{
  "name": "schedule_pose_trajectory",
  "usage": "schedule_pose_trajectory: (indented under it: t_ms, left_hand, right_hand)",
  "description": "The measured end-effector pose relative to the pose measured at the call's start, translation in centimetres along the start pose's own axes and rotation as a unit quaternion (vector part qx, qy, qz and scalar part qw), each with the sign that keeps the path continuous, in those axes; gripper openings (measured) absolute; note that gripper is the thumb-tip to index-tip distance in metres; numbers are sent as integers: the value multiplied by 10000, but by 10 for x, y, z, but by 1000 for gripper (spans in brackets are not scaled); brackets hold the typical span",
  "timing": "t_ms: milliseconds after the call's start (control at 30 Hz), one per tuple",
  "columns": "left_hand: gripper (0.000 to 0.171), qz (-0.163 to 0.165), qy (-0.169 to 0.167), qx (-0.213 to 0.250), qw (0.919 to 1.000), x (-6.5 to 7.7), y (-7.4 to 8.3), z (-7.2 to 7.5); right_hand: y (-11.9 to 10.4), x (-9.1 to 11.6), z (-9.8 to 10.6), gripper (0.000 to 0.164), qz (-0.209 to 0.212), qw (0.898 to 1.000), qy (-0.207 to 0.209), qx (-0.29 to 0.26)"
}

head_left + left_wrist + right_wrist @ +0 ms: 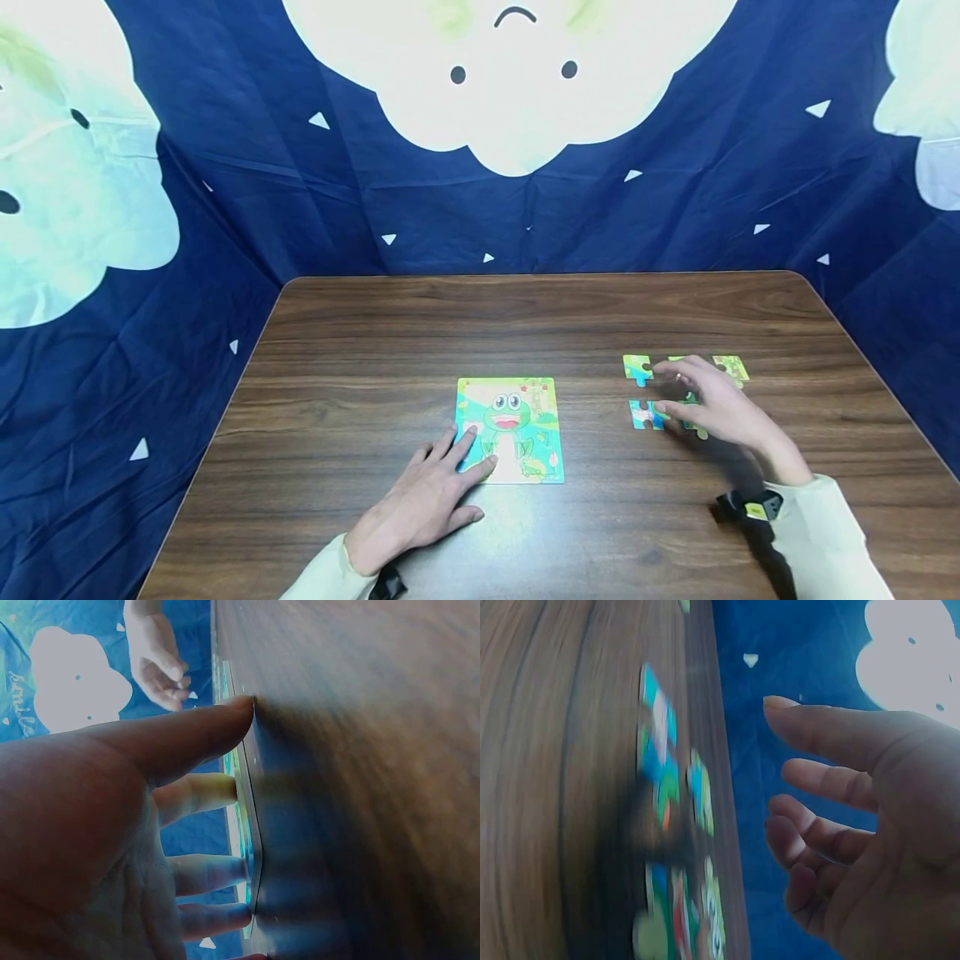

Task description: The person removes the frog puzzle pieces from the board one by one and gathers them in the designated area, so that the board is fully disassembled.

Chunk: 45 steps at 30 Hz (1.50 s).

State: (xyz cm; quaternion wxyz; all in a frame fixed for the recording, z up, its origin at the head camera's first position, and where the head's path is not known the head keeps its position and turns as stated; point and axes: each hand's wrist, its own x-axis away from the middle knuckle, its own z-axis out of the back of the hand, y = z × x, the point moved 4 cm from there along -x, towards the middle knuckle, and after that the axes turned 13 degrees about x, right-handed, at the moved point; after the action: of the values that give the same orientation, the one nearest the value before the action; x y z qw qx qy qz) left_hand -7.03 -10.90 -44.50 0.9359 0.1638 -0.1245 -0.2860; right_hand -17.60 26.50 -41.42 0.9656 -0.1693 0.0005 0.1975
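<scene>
A square frog picture puzzle board (521, 404) lies flat near the middle of the table. My left hand (423, 504) rests with spread fingers on its lower left edge. In the left wrist view, the fingertips press on the board's edge (246, 825). Over on the right, my right hand (716, 404) hovers above several jigsaw pieces, its fingers loosely bent and nothing between them. A yellow-and-blue piece (636, 365) and a blue-and-white piece (641, 415) show left of its fingertips. Other pieces are partly hidden under the hand.
The brown wooden table (360, 333) has rounded far corners. A green-and-yellow piece (733, 367) lies just beyond the right hand. Behind the table hangs a dark blue cloth (420, 200) printed with white clouds.
</scene>
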Motion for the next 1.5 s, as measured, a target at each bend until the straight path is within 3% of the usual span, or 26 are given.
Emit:
schedule_pose_trajectory:
  t_ms: [233,667,1133,1333,1500]
  left_hand:
    - [60,-7,-6,16,10000,-1,0,0]
    - [59,-24,-28,55,10000,-1,1,1]
    - [59,-32,-49,19,10000,-1,-1,1]
    - [59,-2,-91,42,9999,-1,0,1]
    - [59,2,-60,21,10000,-1,0,0]
  right_hand:
    - [-33,-16,-11,47,606,9981,93,-45]
    - [-94,-41,-38,46,1204,9907,-377,-502]
    - [-132,-48,-70,49,1444,9840,-847,-609]
    - [-140,-45,-86,52,1301,9832,-1200,-454]
    - [-141,-44,-89,62,1250,9834,-1254,-384]
